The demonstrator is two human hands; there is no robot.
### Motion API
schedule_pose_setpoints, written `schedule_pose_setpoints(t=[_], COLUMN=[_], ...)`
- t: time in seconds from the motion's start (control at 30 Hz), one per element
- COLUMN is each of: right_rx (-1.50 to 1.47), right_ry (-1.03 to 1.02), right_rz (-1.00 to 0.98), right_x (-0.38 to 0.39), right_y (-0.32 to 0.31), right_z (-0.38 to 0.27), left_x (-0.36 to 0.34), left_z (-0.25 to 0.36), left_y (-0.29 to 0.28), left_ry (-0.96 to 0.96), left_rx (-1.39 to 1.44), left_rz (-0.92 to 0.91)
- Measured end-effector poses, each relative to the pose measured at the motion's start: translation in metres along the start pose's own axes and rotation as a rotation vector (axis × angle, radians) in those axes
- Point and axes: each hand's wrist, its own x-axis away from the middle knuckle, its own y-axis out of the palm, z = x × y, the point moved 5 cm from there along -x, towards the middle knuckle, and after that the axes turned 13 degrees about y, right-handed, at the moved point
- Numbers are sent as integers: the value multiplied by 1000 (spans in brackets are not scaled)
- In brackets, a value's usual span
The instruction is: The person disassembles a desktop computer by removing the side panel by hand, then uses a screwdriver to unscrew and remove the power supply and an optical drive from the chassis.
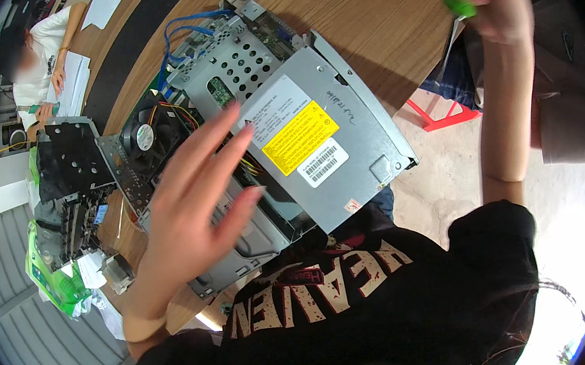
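Note:
An opened desktop computer case (240, 227) lies in front of me. On its right side sits a silver optical drive (360, 111) with white and yellow labels. My left hand (198, 196) is over the case with fingers spread, its fingertips by the drive's left edge; whether they touch it I cannot tell. Off to the upper right, my right hand (494, 1) is raised and blurred, closed around a green-handled screwdriver (459, 7) whose shaft points down. Partly behind my left hand are a black cooling fan (145, 135) and thin coloured wires.
Blue cables (180, 27) loop at the case's far end. Left of it are a black metal part (70, 159) and a green package (49, 272) on the wooden table (359, 1). Another person (49, 40) sits at the far left with papers. A red frame (442, 117) stands on the floor.

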Motion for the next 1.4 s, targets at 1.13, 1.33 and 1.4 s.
schedule_pose_setpoints(t=[1.13, 1.33, 1.4], right_rx=[-157, -273, -171], right_ry=[448, 118, 210], right_rz=[-372, -513, -549], right_x=[-8, 19, 28], right_y=[47, 49, 54], right_z=[120, 126, 127], left_x=[-47, -44, -46], left_z=[-6, -12, -11], left_y=[71, 65, 65], left_ry=[196, 170, 166], left_rx=[95, 120, 126], left_rz=[-296, -135, -137])
